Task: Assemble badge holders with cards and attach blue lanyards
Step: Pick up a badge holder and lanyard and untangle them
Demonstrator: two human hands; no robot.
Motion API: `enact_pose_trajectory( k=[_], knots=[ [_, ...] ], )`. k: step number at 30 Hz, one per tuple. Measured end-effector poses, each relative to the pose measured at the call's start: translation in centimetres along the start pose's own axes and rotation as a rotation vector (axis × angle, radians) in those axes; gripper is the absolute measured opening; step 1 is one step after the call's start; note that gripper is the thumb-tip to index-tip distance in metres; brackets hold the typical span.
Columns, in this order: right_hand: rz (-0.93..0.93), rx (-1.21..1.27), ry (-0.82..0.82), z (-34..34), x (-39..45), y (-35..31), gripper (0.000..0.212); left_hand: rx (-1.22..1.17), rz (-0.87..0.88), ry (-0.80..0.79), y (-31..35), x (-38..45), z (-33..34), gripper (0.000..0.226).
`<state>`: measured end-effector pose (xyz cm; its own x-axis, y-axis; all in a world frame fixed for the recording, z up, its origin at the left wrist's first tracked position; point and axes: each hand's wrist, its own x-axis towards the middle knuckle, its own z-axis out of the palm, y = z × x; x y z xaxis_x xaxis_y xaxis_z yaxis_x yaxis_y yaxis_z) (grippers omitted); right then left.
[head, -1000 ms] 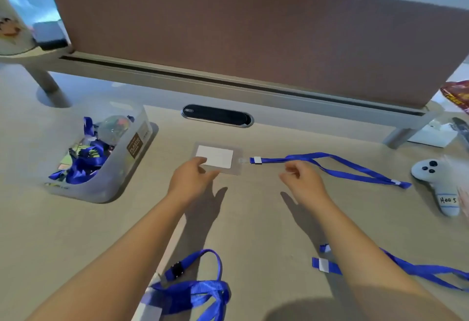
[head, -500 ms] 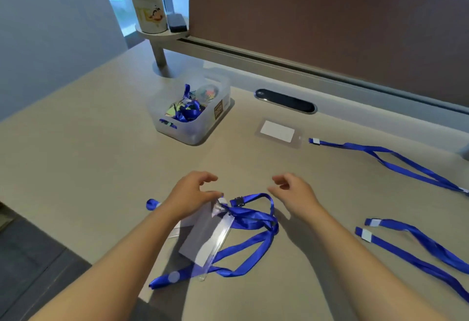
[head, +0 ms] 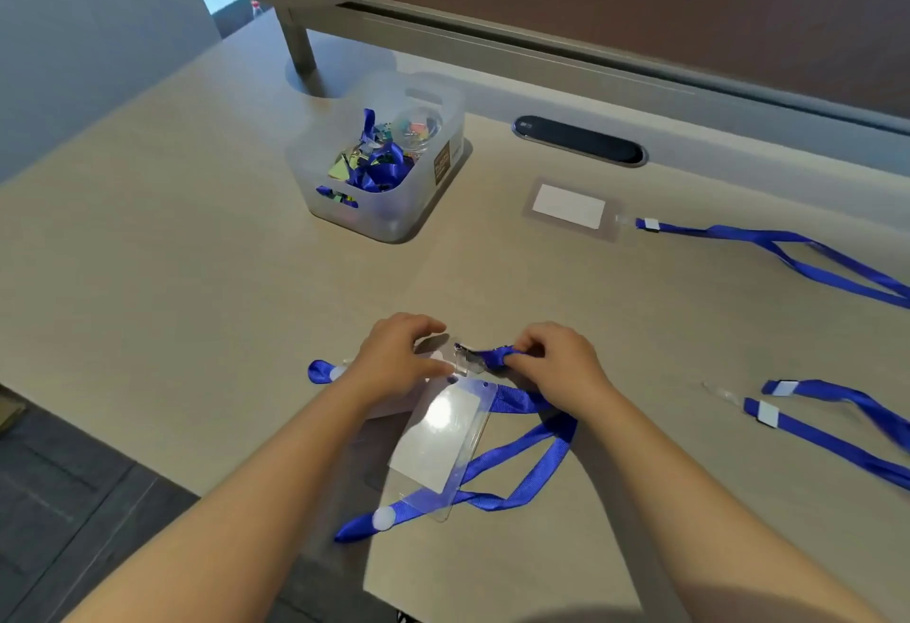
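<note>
The left hand [head: 394, 356] sits just at 9 o'clock of the right hand [head: 556, 361], both near the front edge of the desk [head: 197, 277]. The left fingers are curled and pinch the top edge of a clear badge holder [head: 443, 440], thumb and forefinger closed at its corner. The right fingers are curled tight around the clip end of a blue lanyard [head: 497, 470], gripping the bunched strap just behind the small metal clip [head: 465, 354]; the clip touches the holder's top edge, though whether it is hooked through the slot cannot be told. The holder lies tilted on the desk at 6 o'clock of the hands, with a white card [head: 436, 445] inside it. The lanyard's strap loops under and around the holder, 1 end reaching out at 7 o'clock and another showing at 9 o'clock of the left hand.

At 12 o'clock of the hands, well apart, stands a clear plastic bin [head: 394, 218] holding blue straps and shiny bits. At 2 o'clock lies a finished badge [head: 568, 208], a white card in its holder, joined to a second lanyard [head: 788, 253] stretching toward 3 o'clock. At 3 o'clock of the right hand lie 2 loose lanyards [head: 827, 430] with white tabs.
</note>
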<state>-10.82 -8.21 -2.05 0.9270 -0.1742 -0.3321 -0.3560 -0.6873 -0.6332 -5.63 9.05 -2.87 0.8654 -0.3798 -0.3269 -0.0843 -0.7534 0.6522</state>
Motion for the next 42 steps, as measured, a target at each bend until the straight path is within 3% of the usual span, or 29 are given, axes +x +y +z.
enact_pose_trajectory(
  k=[3, 11, 14, 17, 19, 22, 27, 34, 38, 42],
  knots=[
    [0.023, 0.328, 0.092, -0.9, 0.2, -0.3, 0.027, -0.007, -0.005, -0.019, 0.2, 0.5, 0.2, 0.056],
    [0.031, 0.652, 0.176, -3.6, 0.2, -0.7, 0.022, -0.035, -0.025, -0.025, 1.6, 1.5, -0.2, 0.028],
    [0.017, 0.693, 0.148, -4.7, -0.2, -1.3, 0.021, -0.049, 0.022, -0.045, 3.1, 1.9, -0.1, 0.040],
    [0.000, 0.738, 0.136, -6.0, -0.6, -2.2, 0.023, -0.213, 0.005, -0.090, 4.8, 2.1, 0.2, 0.057],
    [0.010, 0.766, 0.141, -6.9, -0.7, -2.4, 0.022, -0.339, 0.014, -0.067, 5.8, 2.3, 0.0, 0.045],
    [0.043, 0.807, 0.172, -8.1, -0.9, -2.4, 0.021, -0.429, 0.047, -0.055, 7.0, 2.4, -0.8, 0.007],
    [0.147, 0.711, 0.245, -9.0, -1.4, -2.0, 0.010, -0.433, 0.148, -0.049, 8.6, 2.2, -2.8, 0.021],
    [0.135, 0.508, -0.089, -10.0, -2.3, -3.2, 0.042, -0.179, 0.253, -0.056, 11.1, 2.1, -5.5, 0.015],
    [0.071, 0.422, -0.077, -10.1, -2.4, -4.3, 0.017, -0.082, 0.308, -0.086, 12.3, 1.2, -6.4, 0.009],
    [0.054, 0.383, 0.020, -10.2, -2.3, -4.5, 0.017, -0.028, 0.354, -0.082, 13.2, 0.6, -7.2, 0.011]
  ],
)
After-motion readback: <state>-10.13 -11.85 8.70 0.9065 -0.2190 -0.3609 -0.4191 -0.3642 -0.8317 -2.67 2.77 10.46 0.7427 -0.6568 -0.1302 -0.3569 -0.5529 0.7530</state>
